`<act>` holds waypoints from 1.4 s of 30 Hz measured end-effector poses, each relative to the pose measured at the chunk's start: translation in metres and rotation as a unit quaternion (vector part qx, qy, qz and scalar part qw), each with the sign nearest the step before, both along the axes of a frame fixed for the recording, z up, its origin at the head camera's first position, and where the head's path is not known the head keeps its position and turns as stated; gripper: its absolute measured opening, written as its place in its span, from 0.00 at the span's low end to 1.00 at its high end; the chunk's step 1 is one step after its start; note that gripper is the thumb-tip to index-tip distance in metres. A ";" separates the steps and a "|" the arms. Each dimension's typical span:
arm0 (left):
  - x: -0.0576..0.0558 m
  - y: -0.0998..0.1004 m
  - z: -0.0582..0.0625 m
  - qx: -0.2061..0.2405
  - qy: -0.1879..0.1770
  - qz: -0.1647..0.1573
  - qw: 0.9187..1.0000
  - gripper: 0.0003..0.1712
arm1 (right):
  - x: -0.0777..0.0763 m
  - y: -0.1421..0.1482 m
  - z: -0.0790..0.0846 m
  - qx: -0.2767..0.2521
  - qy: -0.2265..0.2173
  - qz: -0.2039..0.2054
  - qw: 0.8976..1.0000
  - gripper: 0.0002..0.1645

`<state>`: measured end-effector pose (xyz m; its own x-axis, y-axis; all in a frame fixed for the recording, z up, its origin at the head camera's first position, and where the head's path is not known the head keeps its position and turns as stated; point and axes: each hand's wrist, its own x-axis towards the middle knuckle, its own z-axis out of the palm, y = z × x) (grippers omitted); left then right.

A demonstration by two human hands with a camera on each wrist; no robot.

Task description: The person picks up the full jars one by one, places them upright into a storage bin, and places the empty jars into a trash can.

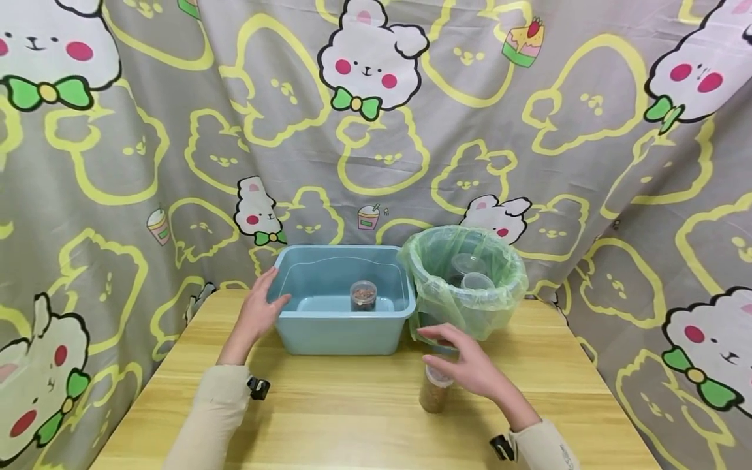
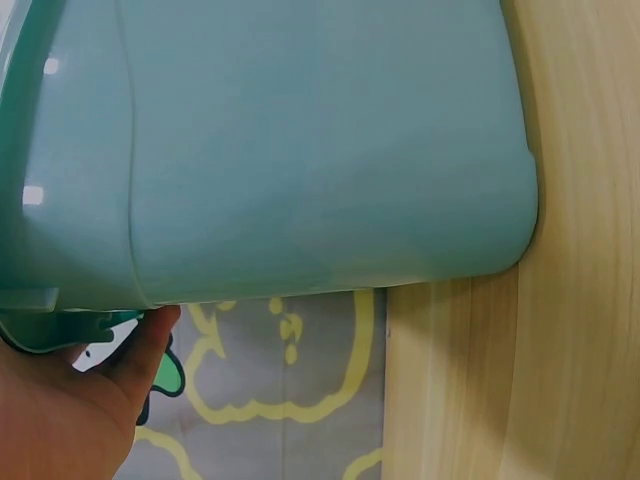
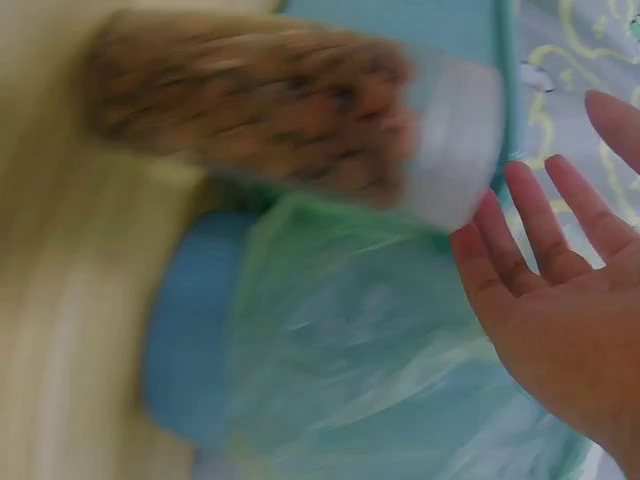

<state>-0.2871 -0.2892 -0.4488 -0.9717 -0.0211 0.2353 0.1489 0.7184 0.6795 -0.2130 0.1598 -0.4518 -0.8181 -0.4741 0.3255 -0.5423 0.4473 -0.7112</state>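
Note:
At the left end of the light-blue plastic basin, my left hand holds the rim, its thumb over the edge and fingertips tucked under the lip in the left wrist view. Inside the basin stands a clear lidded jar with brown contents. My right hand hovers at the top of a second clear jar, upright on the table. Brown pieces fill much of this jar in the right wrist view, which is blurred. The right fingers are extended and spread beside its lid, not wrapped round it.
Right of the basin stands a round bin lined with a thin green bag, holding clear plastic containers. Both stand towards the back of the wooden table. A patterned curtain hangs behind and along the sides.

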 end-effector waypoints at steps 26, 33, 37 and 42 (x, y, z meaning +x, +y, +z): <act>-0.001 0.001 0.001 -0.002 -0.003 0.001 1.000 0.43 | 0.003 0.024 -0.042 0.061 -0.082 0.029 0.994 0.39; -0.001 0.000 -0.001 -0.001 0.001 0.000 1.000 0.43 | 0.003 0.024 -0.040 0.045 -0.082 0.036 0.995 0.34; -0.001 0.000 -0.002 -0.001 0.001 0.001 1.000 0.43 | 0.003 0.022 -0.033 0.033 -0.078 0.039 0.996 0.33; -0.001 0.000 -0.002 -0.002 0.001 0.000 1.000 0.43 | 0.005 0.016 -0.014 0.033 -0.044 0.023 0.998 0.34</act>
<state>-0.2885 -0.2894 -0.4509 -0.9712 -0.0201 0.2375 0.1503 0.7218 0.6756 -0.2083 0.1760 -0.4659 -0.8192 -0.5294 0.2205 -0.5000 0.4709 -0.7268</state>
